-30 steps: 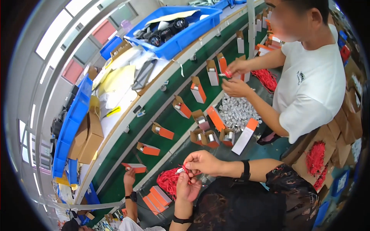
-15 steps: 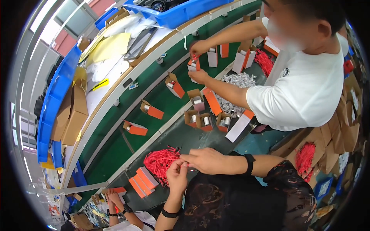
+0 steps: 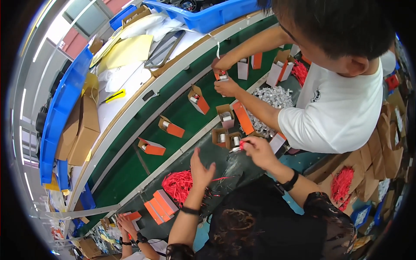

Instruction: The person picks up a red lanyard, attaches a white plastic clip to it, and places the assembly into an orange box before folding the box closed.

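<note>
My right hand [image 3: 262, 154] pinches a small red strap [image 3: 242, 144] beside the open small boxes, close to one with a white cylinder [image 3: 236, 141] inside. What else the fingers may hold is too small to make out. Nothing is in my left hand [image 3: 201, 171], held up with its fingers apart over the dark worktop. Just below it lies a heap of red straps [image 3: 177, 187], with one loose strand reaching to the right. Orange-and-white boxes [image 3: 157, 207] lie side by side left of the heap.
Open orange boxes [image 3: 172, 129] stand spaced along the green conveyor [image 3: 125, 169]. A co-worker in a white shirt [image 3: 333, 108] handles a box at the far right, near a pile of silvery-white small parts [image 3: 271, 102]. Another person's hands [image 3: 126, 225] show at lower left.
My hands were together above the strap heap and have parted. The right moved right and away to the open boxes with a red strap; the left rose and spread its fingers.
</note>
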Demonstrator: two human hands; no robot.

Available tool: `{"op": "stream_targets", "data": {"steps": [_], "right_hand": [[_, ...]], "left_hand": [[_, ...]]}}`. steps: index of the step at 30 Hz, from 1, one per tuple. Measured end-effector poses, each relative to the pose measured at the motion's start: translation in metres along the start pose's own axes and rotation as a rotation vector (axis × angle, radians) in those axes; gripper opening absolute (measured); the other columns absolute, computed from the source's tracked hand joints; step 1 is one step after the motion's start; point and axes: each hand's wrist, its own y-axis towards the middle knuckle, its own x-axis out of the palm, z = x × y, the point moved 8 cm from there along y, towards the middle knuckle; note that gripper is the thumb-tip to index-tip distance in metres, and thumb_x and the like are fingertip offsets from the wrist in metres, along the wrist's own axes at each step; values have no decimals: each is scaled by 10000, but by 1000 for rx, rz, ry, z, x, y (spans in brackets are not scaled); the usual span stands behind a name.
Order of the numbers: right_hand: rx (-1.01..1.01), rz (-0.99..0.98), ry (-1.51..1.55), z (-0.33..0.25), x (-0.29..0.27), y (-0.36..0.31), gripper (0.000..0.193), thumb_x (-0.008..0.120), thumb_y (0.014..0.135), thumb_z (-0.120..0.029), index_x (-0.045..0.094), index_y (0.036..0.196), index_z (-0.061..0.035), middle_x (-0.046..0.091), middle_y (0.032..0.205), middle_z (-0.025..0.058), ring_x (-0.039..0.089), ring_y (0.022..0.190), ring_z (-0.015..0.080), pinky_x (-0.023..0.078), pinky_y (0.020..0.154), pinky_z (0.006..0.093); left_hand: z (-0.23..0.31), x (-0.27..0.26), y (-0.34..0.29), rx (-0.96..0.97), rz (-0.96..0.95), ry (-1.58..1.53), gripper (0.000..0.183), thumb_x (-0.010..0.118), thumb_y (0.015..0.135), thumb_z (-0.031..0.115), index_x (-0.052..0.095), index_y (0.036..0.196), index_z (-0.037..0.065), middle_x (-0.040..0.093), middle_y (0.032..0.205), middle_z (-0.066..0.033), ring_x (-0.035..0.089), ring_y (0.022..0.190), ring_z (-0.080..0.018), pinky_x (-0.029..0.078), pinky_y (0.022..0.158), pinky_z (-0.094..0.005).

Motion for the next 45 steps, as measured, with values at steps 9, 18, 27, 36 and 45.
{"op": "stream_targets", "data": {"steps": [9, 18, 27, 36, 45], "right_hand": [[189, -1, 45, 13, -30, -64, 252, 579, 984, -131, 644, 1152, 45, 661, 878, 16, 570, 712, 73, 474, 661, 230], [-190, 57, -19, -67, 11, -31, 189, 646, 925, -42, 693, 1098, 17, 638, 856, 47, 610, 714, 112, 483, 663, 242], [-981, -45, -539, -144, 128, -47, 121, 736, 771, -140, 693, 881, -112, 637, 813, 23, 590, 725, 232, 424, 674, 375], [-684, -458, -678, -123, 144, -72, 278, 670, 836, -100, 632, 1101, -25, 669, 961, 143, 616, 842, 325, 461, 792, 437], [-625, -694, -210, -123, 104, -68, 843, 882, 703, -312, 491, 1405, -57, 442, 1444, 133, 503, 1297, 255, 417, 1060, 403]], "left_hand": [[-50, 79, 109, 114, -354, 131, 1108, 900, 583, 225, 310, 1511, 93, 264, 1562, -268, 294, 1418, -477, 339, 1155, -471], [-4, 9, 71, 159, -69, 16, 755, 868, 625, 145, 528, 1294, 72, 557, 1367, -187, 389, 1392, -410, 252, 1192, -494], [96, -108, -20, 392, 464, 313, 585, 775, 678, 66, 519, 1204, 61, 602, 1341, -140, 561, 1264, -328, 268, 1126, -588], [94, -101, -55, 274, 427, 364, 627, 786, 625, 32, 560, 1210, 42, 644, 1230, -137, 605, 1139, -336, 397, 1043, -513], [83, -90, -75, -80, -370, -885, 905, 855, 625, 97, 427, 1417, -2, 550, 1326, -84, 523, 1232, -184, 419, 1035, -359]]}}
